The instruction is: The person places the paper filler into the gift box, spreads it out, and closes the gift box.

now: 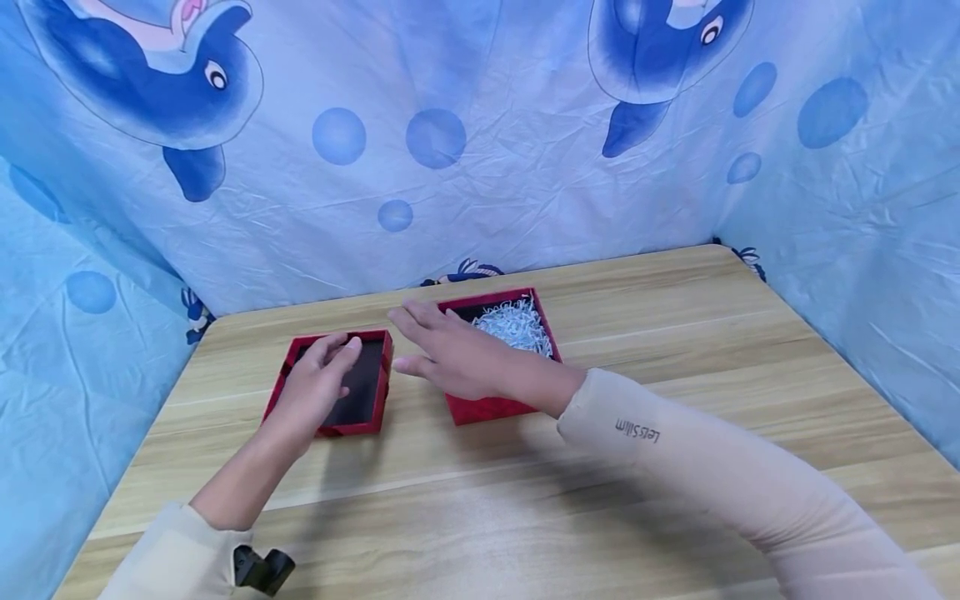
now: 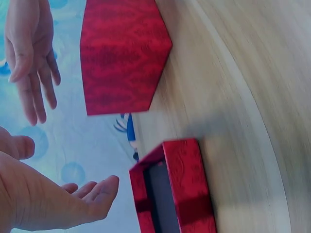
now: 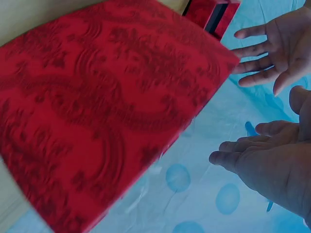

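Note:
Two red boxes with a dark patterned surface sit on the table. The left one (image 1: 380,392) is shallow, open-topped and dark inside, and may be a lid. The right box (image 1: 491,410) holds pale blue paper shreds (image 1: 517,325). Above the shallow box hovers my left hand (image 1: 311,387), fingers loosely bent and holding nothing. My right hand (image 1: 461,354) is over the near left side of the filled box, its fingers extended and nothing in its grasp. In the right wrist view, the right hand (image 3: 272,155) appears apart from the box side (image 3: 112,97).
The boxes stand on a wood-grain table (image 1: 480,517). Behind and at both sides hangs a blue curtain (image 1: 525,192) with printed dolphins and bubbles. A black device (image 1: 262,571) is strapped at the left wrist, over a beige sleeve (image 1: 172,558).

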Demonstrator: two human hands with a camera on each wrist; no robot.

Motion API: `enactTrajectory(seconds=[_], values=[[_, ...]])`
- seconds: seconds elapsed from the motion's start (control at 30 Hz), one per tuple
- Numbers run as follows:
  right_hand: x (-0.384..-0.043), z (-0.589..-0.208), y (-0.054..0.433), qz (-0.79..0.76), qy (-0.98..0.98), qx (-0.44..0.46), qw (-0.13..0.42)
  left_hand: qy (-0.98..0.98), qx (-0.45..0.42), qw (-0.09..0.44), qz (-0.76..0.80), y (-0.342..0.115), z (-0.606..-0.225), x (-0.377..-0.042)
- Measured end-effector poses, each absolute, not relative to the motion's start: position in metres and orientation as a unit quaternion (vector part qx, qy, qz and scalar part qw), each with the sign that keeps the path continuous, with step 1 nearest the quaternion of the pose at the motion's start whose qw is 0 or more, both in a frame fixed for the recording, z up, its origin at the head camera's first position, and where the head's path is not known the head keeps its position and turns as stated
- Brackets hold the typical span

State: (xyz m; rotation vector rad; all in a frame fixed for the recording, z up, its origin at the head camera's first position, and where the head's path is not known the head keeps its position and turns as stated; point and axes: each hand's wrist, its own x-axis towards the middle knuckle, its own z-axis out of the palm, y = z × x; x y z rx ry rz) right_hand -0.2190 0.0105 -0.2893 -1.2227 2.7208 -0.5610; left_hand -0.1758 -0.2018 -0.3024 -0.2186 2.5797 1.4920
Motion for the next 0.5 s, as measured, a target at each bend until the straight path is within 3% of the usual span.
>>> enactTrajectory(seconds=[0.5], values=[[-0.206,-0.297,-0.024,-0.253,0.89,-0.373,0.074,0.873,-0.117,0.114,0.46,-0.237,-0.296,-0.181]])
